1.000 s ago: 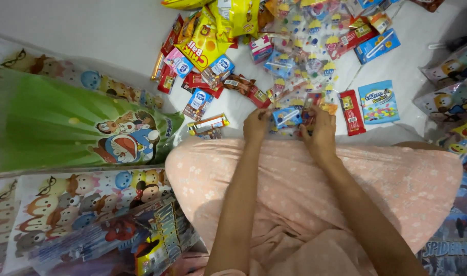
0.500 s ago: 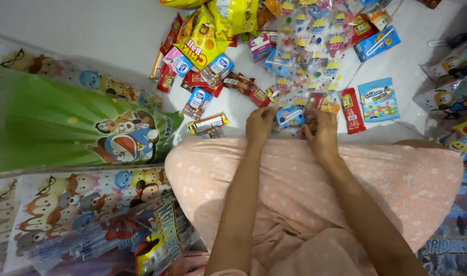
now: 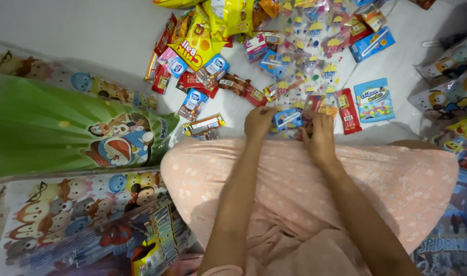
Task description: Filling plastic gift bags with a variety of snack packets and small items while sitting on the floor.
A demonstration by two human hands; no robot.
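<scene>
A clear plastic bag printed with small cupcakes (image 3: 310,56) lies on the white floor beyond my knees, its open end toward me. My left hand (image 3: 259,122) and my right hand (image 3: 320,135) both grip that near end. Between the hands, inside the bag's mouth, sits a small blue snack packet (image 3: 288,118). A red and an orange packet (image 3: 315,105) show through the plastic just above my right hand. My lap is covered by pink patterned cloth (image 3: 305,189).
Several snack packets are scattered on the floor: a yellow bag (image 3: 195,43), blue-and-white packets (image 3: 192,102), a red stick pack (image 3: 347,110), a light blue square pack (image 3: 374,99). A green cartoon gift bag (image 3: 64,128) and more cartoon bags (image 3: 64,214) lie left; others (image 3: 451,92) right.
Both hands have shifted slightly on the bag's opening, and the blue packet has slid a little further inside the bag's mouth.
</scene>
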